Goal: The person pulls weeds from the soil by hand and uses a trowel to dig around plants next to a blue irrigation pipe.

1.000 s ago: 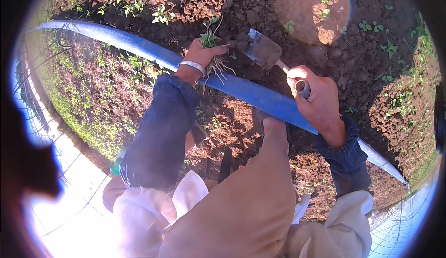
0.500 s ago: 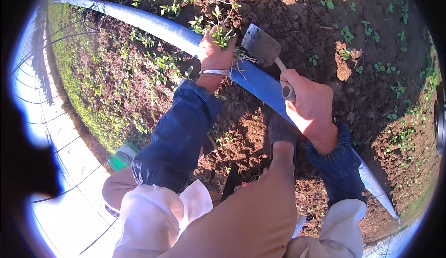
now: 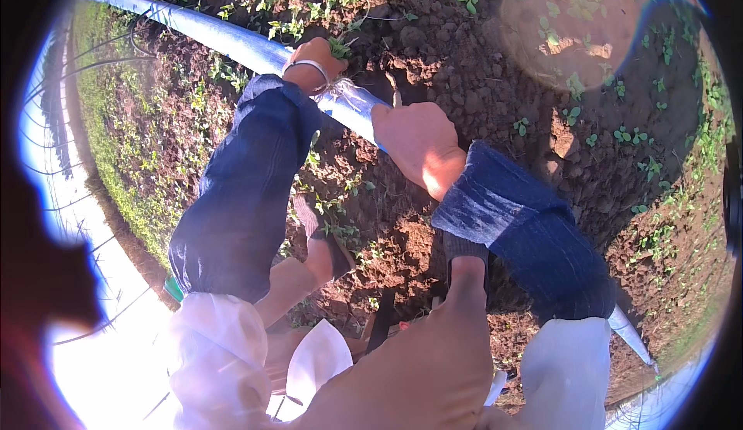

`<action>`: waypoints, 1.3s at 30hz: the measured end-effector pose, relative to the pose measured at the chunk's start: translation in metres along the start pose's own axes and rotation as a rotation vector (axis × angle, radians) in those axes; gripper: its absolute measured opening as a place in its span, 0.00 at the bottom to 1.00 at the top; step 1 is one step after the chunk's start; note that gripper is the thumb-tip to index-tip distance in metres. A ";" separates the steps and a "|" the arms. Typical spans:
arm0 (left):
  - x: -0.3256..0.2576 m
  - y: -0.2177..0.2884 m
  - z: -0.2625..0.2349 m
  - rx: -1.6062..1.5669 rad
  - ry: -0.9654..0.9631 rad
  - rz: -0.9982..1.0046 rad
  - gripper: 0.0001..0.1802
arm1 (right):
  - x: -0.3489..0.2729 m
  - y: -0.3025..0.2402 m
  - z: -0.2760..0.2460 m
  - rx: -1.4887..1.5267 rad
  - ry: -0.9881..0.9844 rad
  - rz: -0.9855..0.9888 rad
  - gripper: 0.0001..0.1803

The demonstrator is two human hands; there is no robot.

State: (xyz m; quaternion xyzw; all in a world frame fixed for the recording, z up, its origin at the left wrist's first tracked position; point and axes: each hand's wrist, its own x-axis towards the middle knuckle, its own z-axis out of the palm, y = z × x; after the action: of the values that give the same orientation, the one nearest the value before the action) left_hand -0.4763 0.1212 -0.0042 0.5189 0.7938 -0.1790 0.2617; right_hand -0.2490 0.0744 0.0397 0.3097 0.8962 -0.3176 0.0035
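Observation:
My left hand (image 3: 316, 60) is closed round a small bunch of pulled plants (image 3: 339, 48). Green leaves stick out beyond the fingers, and pale stringy roots (image 3: 344, 91) hang toward the blue hose (image 3: 224, 35). Just to the right, my right hand (image 3: 416, 142) makes a fist above the hose, wrapped round a hand trowel. Only a narrow brownish piece of the trowel (image 3: 394, 89) rises past the knuckles; its blade is hidden. A pale band circles the left wrist.
Brown, cloddy soil (image 3: 464, 66) stretches beyond the hose, dotted with small seedlings (image 3: 631, 136). Denser low weeds (image 3: 162, 136) grow on the left. My feet stand on the near side of the hose, one in a dark shoe (image 3: 340, 256). Thin dark lines (image 3: 104, 62) curve at the far left.
Both hands have shifted left, the right one farther, up over the hose. The trowel has turned, so its flat metal blade has gone out of sight. The plants moved with my left hand.

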 end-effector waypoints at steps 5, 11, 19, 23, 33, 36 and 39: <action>-0.008 -0.013 0.011 -0.205 0.049 -0.063 0.25 | 0.020 -0.001 0.023 -0.030 0.009 0.065 0.11; -0.017 -0.014 0.012 -0.260 0.132 -0.017 0.20 | 0.004 0.044 0.037 0.142 0.113 0.057 0.16; -0.030 -0.032 0.017 -0.285 0.193 0.042 0.22 | -0.014 0.033 0.057 0.559 0.300 0.301 0.10; -0.042 -0.042 0.012 -0.358 0.100 0.014 0.21 | -0.033 0.014 0.053 0.586 0.336 0.326 0.11; -0.072 -0.064 0.003 -0.963 0.211 0.067 0.20 | -0.090 -0.007 -0.028 0.286 0.228 0.286 0.13; -0.102 -0.050 -0.030 -1.465 0.203 0.157 0.11 | -0.094 -0.005 -0.036 0.232 0.211 0.301 0.13; -0.113 -0.072 -0.036 -1.105 0.158 0.043 0.15 | -0.088 -0.010 -0.034 0.177 0.096 0.279 0.12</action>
State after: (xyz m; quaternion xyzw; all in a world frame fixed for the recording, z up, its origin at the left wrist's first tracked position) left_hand -0.5140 0.0302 0.0939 0.3326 0.7761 0.3085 0.4381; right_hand -0.1769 0.0390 0.0905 0.4451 0.8122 -0.3763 -0.0227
